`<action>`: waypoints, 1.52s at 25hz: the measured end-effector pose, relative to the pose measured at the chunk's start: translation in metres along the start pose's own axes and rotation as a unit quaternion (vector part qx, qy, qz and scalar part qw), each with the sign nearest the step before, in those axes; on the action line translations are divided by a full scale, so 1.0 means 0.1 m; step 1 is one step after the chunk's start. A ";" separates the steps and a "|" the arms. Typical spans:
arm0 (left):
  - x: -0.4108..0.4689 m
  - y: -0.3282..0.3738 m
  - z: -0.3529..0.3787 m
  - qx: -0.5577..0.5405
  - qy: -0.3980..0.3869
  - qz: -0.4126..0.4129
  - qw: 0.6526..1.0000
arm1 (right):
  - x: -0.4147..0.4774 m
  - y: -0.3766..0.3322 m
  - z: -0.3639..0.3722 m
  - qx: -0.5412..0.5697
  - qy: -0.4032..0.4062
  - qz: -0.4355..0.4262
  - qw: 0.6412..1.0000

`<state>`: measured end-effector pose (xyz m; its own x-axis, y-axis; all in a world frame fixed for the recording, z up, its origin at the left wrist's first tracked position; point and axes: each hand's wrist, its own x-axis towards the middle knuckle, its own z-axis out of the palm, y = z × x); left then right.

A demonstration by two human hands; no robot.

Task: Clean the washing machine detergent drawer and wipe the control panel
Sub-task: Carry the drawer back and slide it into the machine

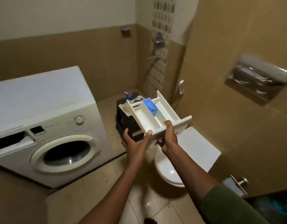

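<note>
The white detergent drawer [157, 118], with a blue insert [149, 105] in its middle compartment, is out of the machine and held in the air above the toilet. My right hand [169, 139] grips its front panel, thumb inside the tray. My left hand [134, 143] supports the drawer's near left corner from below, thumb on the edge. The white front-loading washing machine [47, 126] stands at the left, with a dark empty drawer slot [9, 140] at its top left. Its control panel with a round dial [79, 119] is beside the slot.
A white toilet [180, 160] with its lid down sits directly under the drawer. A black stool holding a basket of items [128, 117] stands in the corner behind. A flush plate [259, 78], a hand sprayer [180, 86] and taps [159, 40] are on the walls.
</note>
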<state>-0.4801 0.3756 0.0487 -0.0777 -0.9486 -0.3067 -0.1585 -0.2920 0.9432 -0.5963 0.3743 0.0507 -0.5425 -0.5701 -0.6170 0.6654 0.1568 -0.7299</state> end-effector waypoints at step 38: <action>0.45 -1.03 -3.86 -0.527 0.294 -0.122 0.788 | -0.87 2.42 2.56 -0.492 -0.370 0.034 0.788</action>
<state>-0.0878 0.3157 -0.0131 0.3471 -0.6500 -0.6760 0.8319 -0.1193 0.5419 -0.2565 0.2550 0.0031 0.1659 -0.7903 -0.5899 -0.2362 0.5489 -0.8018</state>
